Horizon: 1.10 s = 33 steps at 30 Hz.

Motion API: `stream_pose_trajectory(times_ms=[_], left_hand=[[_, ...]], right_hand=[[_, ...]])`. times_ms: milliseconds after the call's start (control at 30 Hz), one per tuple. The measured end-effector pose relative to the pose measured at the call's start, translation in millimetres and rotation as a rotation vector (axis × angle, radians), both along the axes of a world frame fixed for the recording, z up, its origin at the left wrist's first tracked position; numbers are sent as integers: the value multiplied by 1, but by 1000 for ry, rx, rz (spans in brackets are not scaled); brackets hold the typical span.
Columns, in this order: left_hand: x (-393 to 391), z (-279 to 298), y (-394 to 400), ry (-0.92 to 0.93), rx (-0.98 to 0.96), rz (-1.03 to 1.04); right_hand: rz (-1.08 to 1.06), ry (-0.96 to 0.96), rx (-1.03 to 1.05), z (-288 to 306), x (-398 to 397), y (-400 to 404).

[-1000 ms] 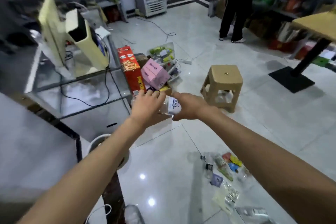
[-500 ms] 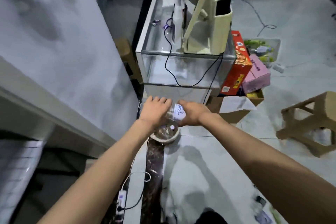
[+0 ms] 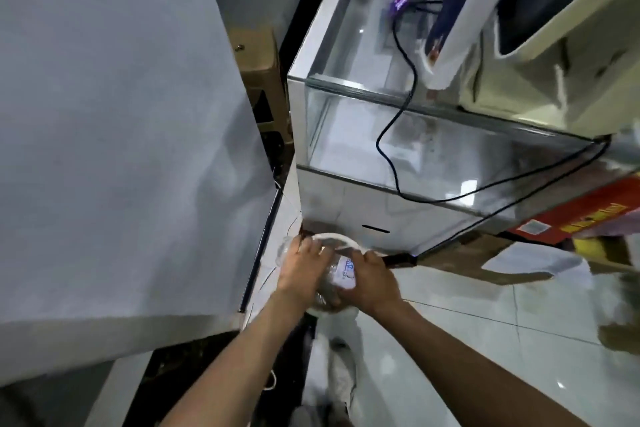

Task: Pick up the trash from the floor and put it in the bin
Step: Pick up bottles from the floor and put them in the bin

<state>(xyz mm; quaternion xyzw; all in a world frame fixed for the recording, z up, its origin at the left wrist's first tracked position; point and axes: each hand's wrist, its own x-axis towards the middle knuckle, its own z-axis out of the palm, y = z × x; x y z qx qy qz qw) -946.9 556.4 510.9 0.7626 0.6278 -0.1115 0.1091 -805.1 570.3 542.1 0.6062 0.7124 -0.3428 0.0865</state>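
Trash here is a crumpled clear plastic bottle (image 3: 341, 276) with a white label, held between both hands right over the white-rimmed bin (image 3: 337, 238) on the floor. From the left, the left hand (image 3: 304, 265) curls its grip over the bottle's top; the right hand (image 3: 372, 279) wraps its grip around the labelled end. Behind stands a glass display case (image 3: 433, 135) with a black cable (image 3: 398, 114) draped over it.

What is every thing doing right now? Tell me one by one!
left hand: grips the plastic bottle from the left.
right hand: grips the bottle from the right.
plastic bottle: clear, crumpled, held over the bin.
bin: open, white rim showing past the hands.
glass counter: standing, black cable draped over its edge.
red box: leaning beside the counter.
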Motion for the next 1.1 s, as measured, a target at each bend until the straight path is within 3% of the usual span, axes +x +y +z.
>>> stream_pose_trajectory(times_ms=[133,267,333,467,567,733,933,1100], left_hand=[[-8,-123,19,-43,-65,73],[-19,-231,36,-45,-176,-19],[-17,-288,36,-29,-117,-46],[-14,-320,29,-219,-127,24],[-22,-302,29,-238,-188,74],[-38,-252,47,-211,-15,194],[-53,-143,76,-180,-187,417],[-60,-14,70,-181,-227,414]], right_hand=[[-2,-80,-66,-128,-11,27],[-67,-82,-131,-232,-13,27],[-106,-42,-117,-282,-13,21],[-176,11,-86,-361,-6,11],[-151,5,-78,-337,-21,20],[10,-12,-189,-271,-41,57],[208,-87,-278,-180,-61,90],[270,-75,-197,-66,-50,92]])
